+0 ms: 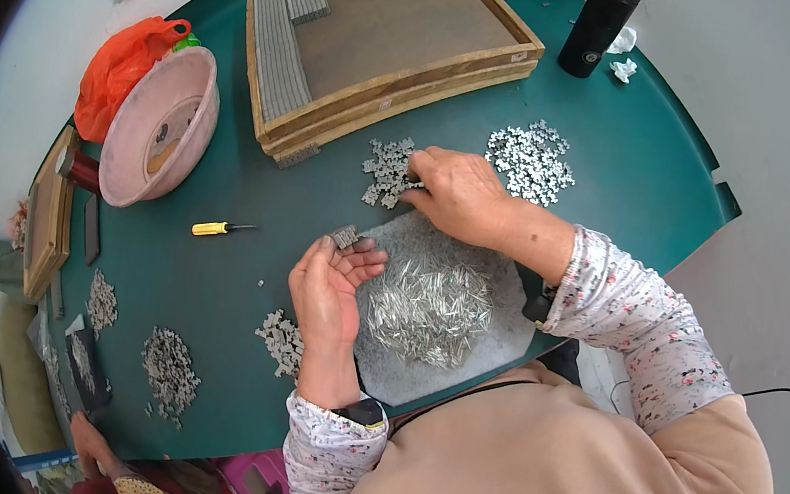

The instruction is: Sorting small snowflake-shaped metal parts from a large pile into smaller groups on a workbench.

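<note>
My left hand (334, 289) is palm up with its fingers curled, holding a small stack of grey metal pieces (345, 236) between thumb and fingertips. My right hand (463, 194) reaches across to the right edge of a loose pile of small, notched grey metal pieces (387, 171). Its thumb and forefinger bend toward each other there; what lies between them is too small to make out. Below the right wrist, a heap of thin shiny metal pins (431, 313) rests on a grey fuzzy mat (505, 323).
Behind the hands stands a wooden-framed tray (396, 96) partly lined with grey strips. Another pile of silvery pieces (531, 161) lies to its right, near a black bottle (599, 28). At left are a pink basin (199, 134) and a yellow screwdriver (211, 229). Another person's hand (89, 447) shows lower left.
</note>
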Demonstrator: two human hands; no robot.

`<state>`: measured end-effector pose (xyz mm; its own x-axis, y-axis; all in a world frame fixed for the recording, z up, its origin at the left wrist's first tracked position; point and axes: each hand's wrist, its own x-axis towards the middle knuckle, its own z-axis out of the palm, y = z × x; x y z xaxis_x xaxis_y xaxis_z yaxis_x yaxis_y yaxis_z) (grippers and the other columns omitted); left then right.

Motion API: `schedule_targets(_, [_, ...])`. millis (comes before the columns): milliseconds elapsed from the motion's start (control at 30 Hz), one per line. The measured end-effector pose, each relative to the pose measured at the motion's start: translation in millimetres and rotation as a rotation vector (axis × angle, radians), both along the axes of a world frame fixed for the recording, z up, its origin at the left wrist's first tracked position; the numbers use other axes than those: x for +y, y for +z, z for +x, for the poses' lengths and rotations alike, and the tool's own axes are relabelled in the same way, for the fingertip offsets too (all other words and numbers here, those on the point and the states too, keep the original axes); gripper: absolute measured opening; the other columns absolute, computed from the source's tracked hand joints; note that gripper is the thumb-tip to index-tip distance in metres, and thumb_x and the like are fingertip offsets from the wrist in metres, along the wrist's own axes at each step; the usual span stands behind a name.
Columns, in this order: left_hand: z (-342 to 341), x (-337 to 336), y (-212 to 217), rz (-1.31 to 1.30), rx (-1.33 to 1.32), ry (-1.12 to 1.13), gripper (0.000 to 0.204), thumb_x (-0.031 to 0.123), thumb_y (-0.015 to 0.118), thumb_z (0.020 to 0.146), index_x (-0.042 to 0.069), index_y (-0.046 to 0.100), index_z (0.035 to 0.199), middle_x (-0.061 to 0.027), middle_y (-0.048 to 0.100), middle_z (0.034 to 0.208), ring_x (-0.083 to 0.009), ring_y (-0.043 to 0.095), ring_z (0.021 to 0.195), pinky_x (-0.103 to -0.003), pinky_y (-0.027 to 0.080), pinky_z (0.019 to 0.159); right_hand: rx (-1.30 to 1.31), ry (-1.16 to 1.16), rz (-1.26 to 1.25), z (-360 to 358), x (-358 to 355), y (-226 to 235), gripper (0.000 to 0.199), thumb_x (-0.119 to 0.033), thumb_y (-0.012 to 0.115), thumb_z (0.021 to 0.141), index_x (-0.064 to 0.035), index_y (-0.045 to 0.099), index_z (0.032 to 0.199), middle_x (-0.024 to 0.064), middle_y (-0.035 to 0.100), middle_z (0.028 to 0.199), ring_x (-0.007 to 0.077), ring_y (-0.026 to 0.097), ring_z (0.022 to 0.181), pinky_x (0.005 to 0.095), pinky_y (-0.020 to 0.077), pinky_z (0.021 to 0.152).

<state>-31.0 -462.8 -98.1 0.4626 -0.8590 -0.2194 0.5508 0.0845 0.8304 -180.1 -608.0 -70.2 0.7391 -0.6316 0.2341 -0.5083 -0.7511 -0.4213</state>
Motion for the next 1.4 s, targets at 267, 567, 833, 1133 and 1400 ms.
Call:
schedule_targets(267, [1,0,0,-0.021,-0.017,-0.014,0.021,0.012,0.052,0.095,-0.006,0.059,0.102,-0.0191,0.066,0.087,-0.0264,0.068,0.073,-0.032,0.057,0.063,0.014,0.031,0.072,-42,14,2,0.013,-0.012,0.066,0.080,-0.0028,0.067,0.089,0.0132,0.062,0.087,0.0333,0.062,0.084,0.0425,0.0504,0.074])
schedule_targets(567, [2,2,-6,0.010,-0.156,0.016,0.016,0.012,0.059,0.094,-0.002,0.060,0.100,-0.0131,0.067,0.081,-0.0200,0.067,0.064,-0.027,0.054,0.055,-0.071,0.140,0.084,-39,27,-2,0.013,-0.008,0.067,0.078,-0.0045,0.067,0.090,0.0122,0.061,0.087,0.0334,0.062,0.079,0.0417,0.0507,0.069])
schedule_targets(833, [2,4,-7,0.006,-0.163,0.009,0.015,0.013,0.059,0.094,-0.002,0.060,0.098,-0.0138,0.067,0.080,-0.0206,0.067,0.063,-0.028,0.054,0.055,-0.037,0.168,0.080,-32,33,-3,0.012,-0.008,0.068,0.077,-0.0058,0.067,0.089,0.0109,0.060,0.087,0.0327,0.062,0.079,0.0416,0.0510,0.069])
schedule_targets(1133, [-3,3,-2,0.023,-0.167,-0.010,0.016,0.010,0.058,0.094,-0.004,0.061,0.101,-0.0153,0.067,0.083,-0.0217,0.067,0.067,-0.028,0.055,0.058,0.054,0.062,0.079,-55,25,-5,0.009,-0.011,0.066,0.078,-0.0057,0.068,0.085,0.0127,0.061,0.088,0.0326,0.062,0.084,0.0417,0.0506,0.074])
schedule_targets(1400, [-6,2,-2,-0.002,-0.127,-0.038,0.017,0.008,0.056,0.094,-0.006,0.061,0.101,-0.0171,0.067,0.083,-0.0231,0.068,0.067,-0.030,0.056,0.058,0.022,0.098,0.095,-56,36,-7,0.011,-0.012,0.068,0.076,-0.0065,0.069,0.085,0.0121,0.060,0.087,0.0324,0.062,0.083,0.0417,0.0511,0.072])
